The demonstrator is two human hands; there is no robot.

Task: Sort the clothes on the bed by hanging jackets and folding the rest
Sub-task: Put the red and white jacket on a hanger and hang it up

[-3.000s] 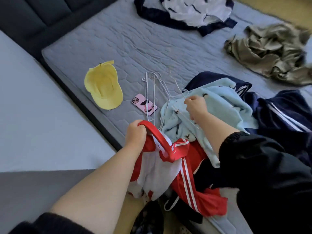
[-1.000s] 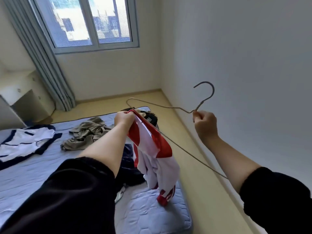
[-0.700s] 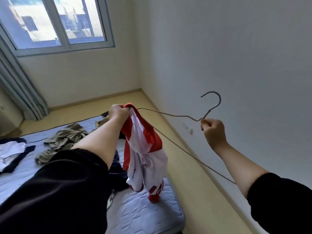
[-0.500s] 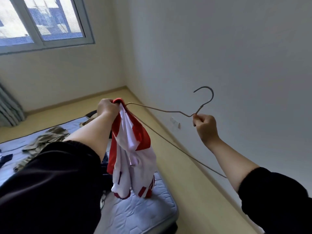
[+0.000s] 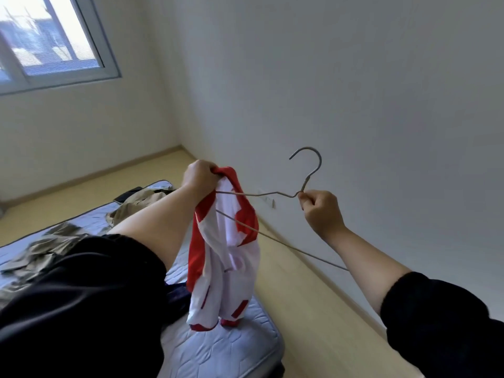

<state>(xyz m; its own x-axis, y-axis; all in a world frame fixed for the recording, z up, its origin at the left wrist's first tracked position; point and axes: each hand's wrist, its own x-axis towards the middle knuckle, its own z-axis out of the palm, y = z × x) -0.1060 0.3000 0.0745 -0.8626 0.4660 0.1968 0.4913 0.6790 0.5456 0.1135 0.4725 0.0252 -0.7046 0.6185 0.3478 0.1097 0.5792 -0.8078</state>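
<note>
**Red-and-white jacket held up at the hanger's tip, above the mattress corner**

The red and white jacket [image 5: 226,246] hangs in the middle of the frame, bunched at its collar and drooping in loose folds. Its lower hem ends just above the grey quilted mattress [image 5: 231,347]. The wire hanger [image 5: 320,162] lies nearly level to the right of it, hook upward. The hanger's left end crosses the jacket's white lining just under the collar, and its long lower bar slants down to the right behind the right forearm.

The mattress corner sits at bottom centre. A wide strip of bare yellow floor [image 5: 313,309] runs between that edge and the white wall [image 5: 354,91] filling the right of the frame. The hook stands in front of this wall; how near it is cannot be told. A wall socket [image 5: 268,201] shows low on the wall, behind the hanger.

The left hand [image 5: 200,175] is a closed fist clenched round the red collar. The right hand [image 5: 320,211] has its fingers curled in and pinches the hanger at the base of the hook.

At left of centre, an olive garment [image 5: 141,203] lies crumpled on the mattress, and a dark navy garment [image 5: 177,298] shows behind the jacket's hem. A window [image 5: 54,50] fills the upper left.
</note>
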